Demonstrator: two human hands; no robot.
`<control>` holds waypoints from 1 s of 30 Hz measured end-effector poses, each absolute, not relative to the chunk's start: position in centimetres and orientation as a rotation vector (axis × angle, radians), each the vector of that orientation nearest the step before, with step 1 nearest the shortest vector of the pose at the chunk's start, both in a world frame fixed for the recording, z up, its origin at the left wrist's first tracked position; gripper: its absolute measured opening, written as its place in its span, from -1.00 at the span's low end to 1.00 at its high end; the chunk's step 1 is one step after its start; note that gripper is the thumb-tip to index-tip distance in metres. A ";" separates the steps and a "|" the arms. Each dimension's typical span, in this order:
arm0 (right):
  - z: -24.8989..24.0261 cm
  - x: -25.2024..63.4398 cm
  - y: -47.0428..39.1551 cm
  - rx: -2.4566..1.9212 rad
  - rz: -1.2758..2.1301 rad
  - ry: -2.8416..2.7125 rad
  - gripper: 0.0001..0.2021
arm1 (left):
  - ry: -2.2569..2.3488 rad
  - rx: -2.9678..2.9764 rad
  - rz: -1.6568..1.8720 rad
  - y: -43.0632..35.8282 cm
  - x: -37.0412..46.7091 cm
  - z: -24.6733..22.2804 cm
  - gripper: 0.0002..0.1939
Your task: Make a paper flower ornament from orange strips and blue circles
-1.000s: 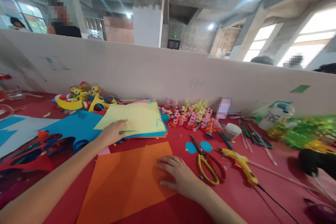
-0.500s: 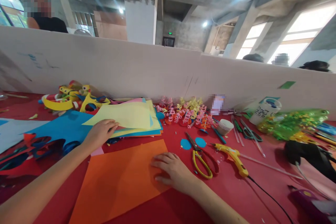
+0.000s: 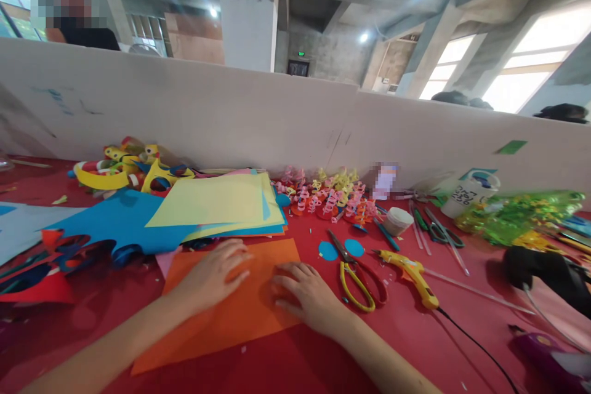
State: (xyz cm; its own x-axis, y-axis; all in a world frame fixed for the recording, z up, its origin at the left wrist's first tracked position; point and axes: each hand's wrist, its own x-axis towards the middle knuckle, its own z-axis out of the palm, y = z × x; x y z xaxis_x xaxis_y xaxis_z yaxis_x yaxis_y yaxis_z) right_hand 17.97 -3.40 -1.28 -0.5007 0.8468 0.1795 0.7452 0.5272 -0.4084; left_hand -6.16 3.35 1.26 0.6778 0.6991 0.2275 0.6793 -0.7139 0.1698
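Note:
An orange paper sheet [image 3: 240,314] lies flat on the red table [image 3: 415,345] in front of me. My left hand [image 3: 212,274] rests palm down on its upper middle, fingers spread. My right hand [image 3: 307,295] presses flat on the sheet's right edge. Neither hand holds anything. Just behind the sheet lies a stack of coloured paper with a yellow sheet [image 3: 215,200] on top.
Yellow-handled scissors [image 3: 353,274] and a yellow glue gun [image 3: 410,271] with a black cord lie right of my hands. Two blue paper circles [image 3: 329,250], curled paper pieces [image 3: 330,194], tape roll [image 3: 398,220], blue cut paper [image 3: 115,225] and a white partition [image 3: 277,117] surround them.
My left hand left the yellow stack and came down onto the orange sheet beside my right hand. The orange sheet has shifted slightly.

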 end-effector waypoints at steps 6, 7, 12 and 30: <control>-1.3 18.6 -3.1 -1.280 0.487 -2.397 -0.64 | 1.056 2.627 0.028 -1.5 -5.6 1.2 -0.33; -1.1 18.7 -3.1 -1.256 0.516 -2.384 -0.62 | 1.067 2.615 0.014 -1.7 -5.7 1.1 -0.34; -0.3 18.8 -3.3 -1.248 0.622 -2.385 -0.59 | 1.058 2.599 0.042 -1.6 -6.0 0.7 -0.50; -1.2 19.0 -2.9 -1.292 0.557 -2.339 -0.79 | 0.969 2.744 0.458 -2.1 -4.6 -1.1 -0.63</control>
State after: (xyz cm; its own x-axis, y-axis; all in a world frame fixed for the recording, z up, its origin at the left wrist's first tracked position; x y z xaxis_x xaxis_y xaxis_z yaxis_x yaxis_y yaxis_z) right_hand 19.02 -2.93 -1.22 -0.4866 0.8592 0.1581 0.6956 0.4905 -0.5250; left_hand -4.58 -2.15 -1.07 0.7379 0.6370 0.2231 0.5765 -0.7668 0.2824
